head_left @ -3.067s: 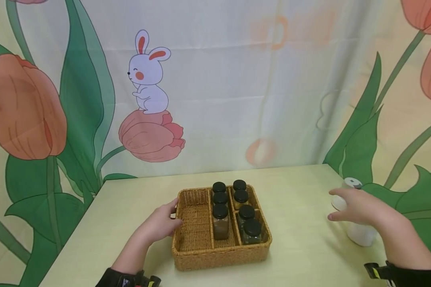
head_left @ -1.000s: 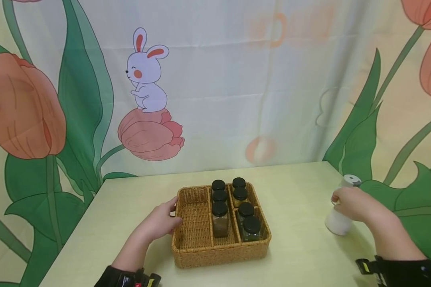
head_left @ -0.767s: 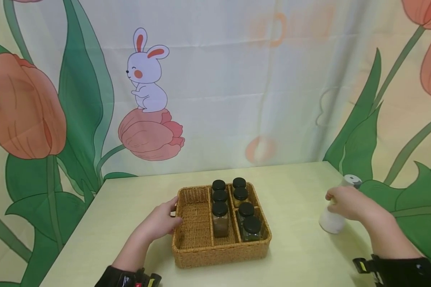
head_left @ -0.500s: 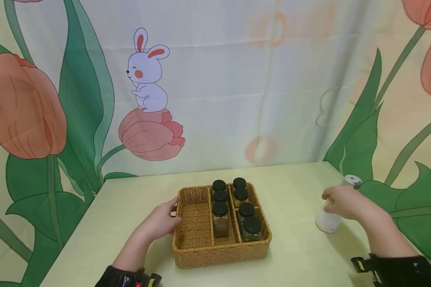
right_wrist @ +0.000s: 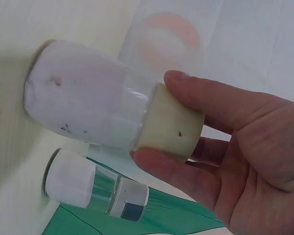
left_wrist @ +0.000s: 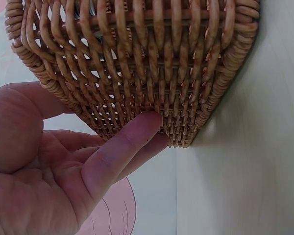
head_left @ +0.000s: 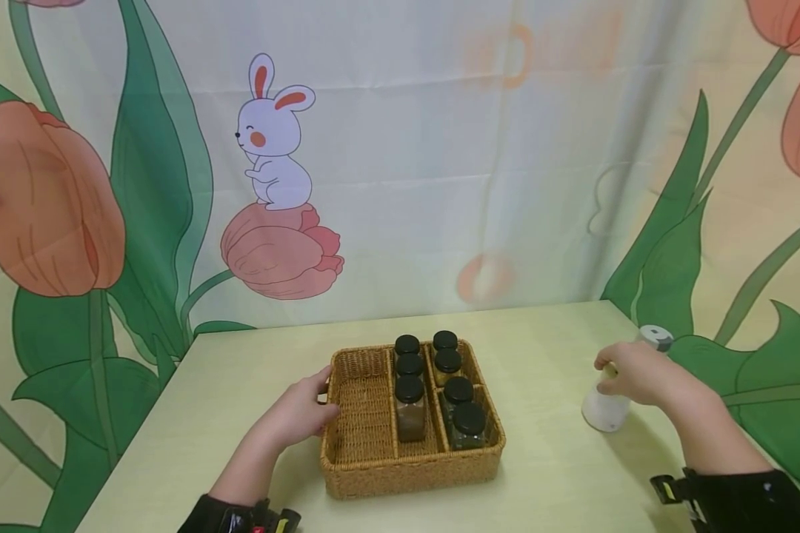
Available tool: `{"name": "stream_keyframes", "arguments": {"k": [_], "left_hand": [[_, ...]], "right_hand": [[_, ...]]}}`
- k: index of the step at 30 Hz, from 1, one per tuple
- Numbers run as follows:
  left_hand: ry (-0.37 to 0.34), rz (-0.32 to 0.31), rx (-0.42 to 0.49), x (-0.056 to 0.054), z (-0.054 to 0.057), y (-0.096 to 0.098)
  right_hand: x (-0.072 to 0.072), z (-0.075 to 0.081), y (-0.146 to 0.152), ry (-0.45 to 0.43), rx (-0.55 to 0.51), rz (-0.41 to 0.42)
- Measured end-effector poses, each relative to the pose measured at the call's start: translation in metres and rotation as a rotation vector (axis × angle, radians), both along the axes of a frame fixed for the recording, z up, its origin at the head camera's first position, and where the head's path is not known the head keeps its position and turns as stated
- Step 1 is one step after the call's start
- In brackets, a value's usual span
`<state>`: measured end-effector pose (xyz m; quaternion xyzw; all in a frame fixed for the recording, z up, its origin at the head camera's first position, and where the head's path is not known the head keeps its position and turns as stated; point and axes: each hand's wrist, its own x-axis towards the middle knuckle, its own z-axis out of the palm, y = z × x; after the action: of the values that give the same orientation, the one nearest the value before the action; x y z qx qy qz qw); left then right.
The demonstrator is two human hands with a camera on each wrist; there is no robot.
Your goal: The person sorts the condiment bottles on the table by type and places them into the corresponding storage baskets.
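In the head view my left hand [head_left: 298, 411] holds the left wall of a divided wicker basket [head_left: 410, 481], thumb over the rim. The left wrist view shows its fingers [left_wrist: 122, 152] against the outside of the woven wall [left_wrist: 152, 54]. To the right of the basket, my right hand [head_left: 643, 374] pinches the cream lid [right_wrist: 169, 125] of a clear glass jar [right_wrist: 78, 93] filled with white powder. The lid sits between thumb and fingers in the right wrist view. The jar's base is close over the tabletop.
Several black-lidded spice jars [head_left: 410, 411] stand in the basket's middle and right compartments; its left compartment [head_left: 360, 414] shows bare weave. A second white-filled jar [right_wrist: 71, 178] with a white and grey lid stands behind my right hand. A printed curtain [head_left: 400, 148] hangs behind the table [head_left: 547, 355].
My right hand has closed from an open reach onto the cream lid and moved the jar leftward, toward the basket. The left hand and the basket stay in place.
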<state>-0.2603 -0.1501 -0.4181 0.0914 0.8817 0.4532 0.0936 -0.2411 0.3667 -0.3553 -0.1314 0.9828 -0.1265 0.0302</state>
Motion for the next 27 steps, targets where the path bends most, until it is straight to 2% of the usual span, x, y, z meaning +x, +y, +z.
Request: {"name": "stream_keyframes", "arguments": {"k": [8,16,27], "left_hand": [[0.001,-0.004,0.009,0.0001,-0.0001,-0.0002],[-0.005,0.003,0.0,-0.0016,-0.0016,0.0004],[-0.005,0.007,0.005,-0.0025,-0.0022,0.001]], "right_hand": [[-0.0012,0.0026,0.002,-0.019,0.01,-0.03],[-0.0008,0.0012,0.0017,0.0,0.015,-0.025],[-0.0004,0.0039,0.0006,-0.019,0.004,-0.033]]}}
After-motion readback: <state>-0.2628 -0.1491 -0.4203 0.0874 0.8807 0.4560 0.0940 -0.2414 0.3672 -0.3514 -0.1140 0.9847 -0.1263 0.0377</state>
